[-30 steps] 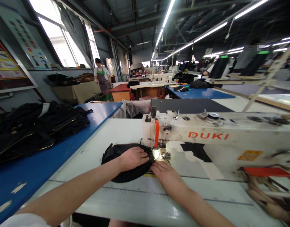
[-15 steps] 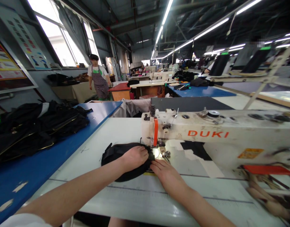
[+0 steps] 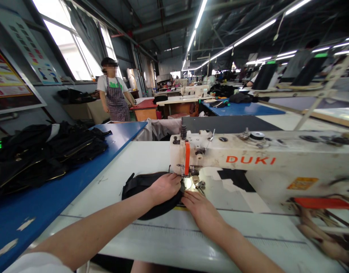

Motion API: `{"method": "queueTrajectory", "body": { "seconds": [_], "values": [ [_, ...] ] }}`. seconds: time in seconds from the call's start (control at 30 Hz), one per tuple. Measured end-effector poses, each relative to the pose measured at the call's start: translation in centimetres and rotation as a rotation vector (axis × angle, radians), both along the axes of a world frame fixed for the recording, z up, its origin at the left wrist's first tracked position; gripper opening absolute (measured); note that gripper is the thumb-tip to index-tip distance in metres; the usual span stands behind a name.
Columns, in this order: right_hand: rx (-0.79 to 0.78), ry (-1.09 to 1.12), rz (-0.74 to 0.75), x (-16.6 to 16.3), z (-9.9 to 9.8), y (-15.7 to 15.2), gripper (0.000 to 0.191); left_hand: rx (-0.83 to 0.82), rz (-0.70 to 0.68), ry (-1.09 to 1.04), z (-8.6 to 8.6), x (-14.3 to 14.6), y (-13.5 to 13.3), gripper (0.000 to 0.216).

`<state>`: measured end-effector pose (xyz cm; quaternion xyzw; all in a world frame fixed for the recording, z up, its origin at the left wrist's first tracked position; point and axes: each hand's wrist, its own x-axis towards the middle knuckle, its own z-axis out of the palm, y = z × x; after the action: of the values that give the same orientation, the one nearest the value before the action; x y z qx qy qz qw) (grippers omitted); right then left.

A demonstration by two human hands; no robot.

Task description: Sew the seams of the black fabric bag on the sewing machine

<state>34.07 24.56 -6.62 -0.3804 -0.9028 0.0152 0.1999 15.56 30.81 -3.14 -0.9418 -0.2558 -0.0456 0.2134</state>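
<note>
A black fabric piece (image 3: 140,185) lies on the white sewing table (image 3: 129,159), its right end under the presser foot of a white DUKI sewing machine (image 3: 248,159). My left hand (image 3: 163,187) rests on top of the fabric, fingers curled and pressing it down just left of the needle (image 3: 185,178). My right hand (image 3: 198,206) lies flat at the fabric's near right edge, fingertips touching it beside the lit needle plate.
A blue table (image 3: 77,178) at left carries a heap of black garments (image 3: 43,151). A person in a checked apron (image 3: 114,98) stands beyond it near the window. More sewing tables and machines (image 3: 197,93) fill the back. Thread cones (image 3: 265,76) stand at right.
My left hand has crept right toward the needle with the fabric. The person in the apron has walked nearer. My right hand has barely moved.
</note>
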Motion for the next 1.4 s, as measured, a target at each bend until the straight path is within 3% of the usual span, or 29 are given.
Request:
{"method": "queueTrajectory", "body": {
  "seconds": [0.4, 0.53, 0.77, 1.0, 1.17, 1.4],
  "values": [
    [-0.028, 0.011, -0.019, 0.2, 0.8, -0.1, 0.023, -0.222, -0.092, -0.132, -0.4, -0.9, -0.2, 0.017],
    [-0.028, 0.005, -0.013, 0.3, 0.7, -0.1, 0.025, -0.187, -0.093, -0.156, -0.5, -1.1, -0.1, 0.019],
    [-0.009, -0.009, -0.021, 0.4, 0.4, -0.1, 0.027, -0.044, 0.049, -0.120, -0.4, 0.0, -0.3, 0.013],
    [-0.011, -0.004, -0.022, 0.3, 0.6, -0.3, 0.027, -0.176, 0.000, -0.099, -0.6, 0.1, -0.7, 0.013],
    [-0.008, 0.003, -0.011, 0.1, 0.7, -0.2, 0.026, -0.166, -0.099, -0.144, -1.0, -0.5, -0.4, 0.016],
    [-0.012, -0.007, -0.014, 0.2, 0.4, -0.2, 0.026, -0.145, -0.112, -0.106, -0.9, -0.5, -0.5, 0.018]
  ]
}}
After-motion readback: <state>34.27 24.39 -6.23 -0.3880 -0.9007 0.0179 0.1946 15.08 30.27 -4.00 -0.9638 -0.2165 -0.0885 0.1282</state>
